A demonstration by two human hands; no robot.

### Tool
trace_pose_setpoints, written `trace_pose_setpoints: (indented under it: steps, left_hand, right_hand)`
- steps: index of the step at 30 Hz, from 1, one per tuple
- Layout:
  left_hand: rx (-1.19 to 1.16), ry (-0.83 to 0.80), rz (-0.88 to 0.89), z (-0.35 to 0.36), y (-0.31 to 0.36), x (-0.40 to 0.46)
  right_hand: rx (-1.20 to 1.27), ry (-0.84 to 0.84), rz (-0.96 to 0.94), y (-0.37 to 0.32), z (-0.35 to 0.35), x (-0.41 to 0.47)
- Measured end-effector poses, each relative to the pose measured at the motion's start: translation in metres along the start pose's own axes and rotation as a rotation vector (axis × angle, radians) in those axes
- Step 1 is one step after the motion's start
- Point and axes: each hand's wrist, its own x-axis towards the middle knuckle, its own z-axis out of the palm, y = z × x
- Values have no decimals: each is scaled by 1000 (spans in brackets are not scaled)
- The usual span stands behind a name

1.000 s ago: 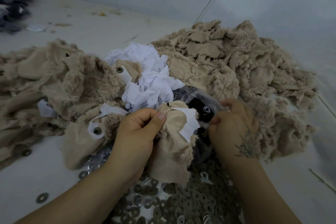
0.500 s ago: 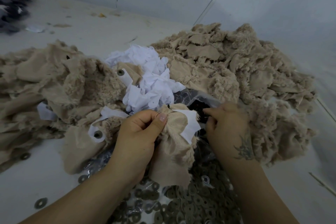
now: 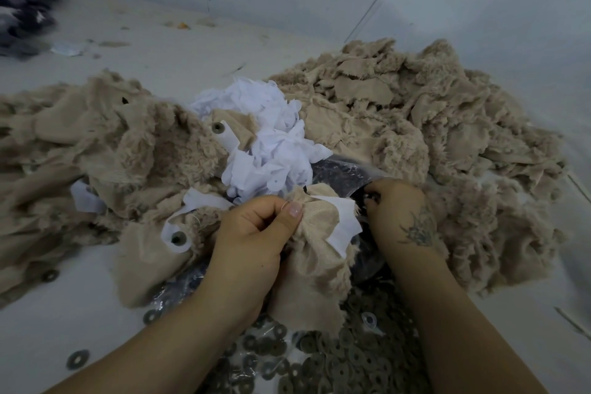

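Pale desk heaped with beige plush cuttings, both grips busy just below the white scraps

Left grip pinches a beige plush piece directly below the white scraps, thumb pressed on its bunched top; a white patch lies on that piece. Right grip, below and right of the scraps, curls its fingers at the mouth of a clear bag of dark parts; whether it grasps anything cannot be told. Grey washers lie piled farther below
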Motion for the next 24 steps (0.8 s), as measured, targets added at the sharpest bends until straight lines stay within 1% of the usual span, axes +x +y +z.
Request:
trace_pose_setpoints:
  steps: [2, 3, 5, 6, 7, 8, 11, 12, 13, 17, 20, 21, 24]
  left_hand:
    - [12, -10, 4, 1, 1, -2]
    - [20, -18, 10, 1, 2, -3]
    - [46, -29, 29, 2, 4, -4]
    - [57, -32, 41, 3, 5, -4]
    - [65, -34, 57, 3, 6, -5]
    - [75, -37, 76, 4, 7, -6]
    - [142, -63, 141, 8, 10, -10]
    - [166, -73, 158, 9, 12, -12]
    - [185, -83, 171, 11, 14, -14]
    - [230, -101, 200, 15, 17, -17]
    - [255, -104, 209, 14, 17, -17]
    - [262, -101, 211, 14, 17, -17]
    - [312, -78, 240, 13, 16, -16]
  right_hand:
    - [-26, 12, -64, -1, -8, -9]
    - [-17, 58, -99, -3, -13, -15]
    - [100, 151, -147, -10, -29, -32]
    - [183, 147, -167, -14, -37, -41]
    - [258, 94, -189, -16, -44, -51]
    - [326, -14, -206, -16, -50, -60]
    - [577, -447, -196, -19, -68, -80]
    - [638, -520, -200, -19, -69, -83]
    - [686, -531, -198, -19, -69, -85]
    - [885, -343, -200, -27, -60, -85]
    - [913, -262, -110, -28, -49, -83]
    - [904, -226, -126, -29, -49, -84]
    - [886, -99, -265, -34, -52, -93]
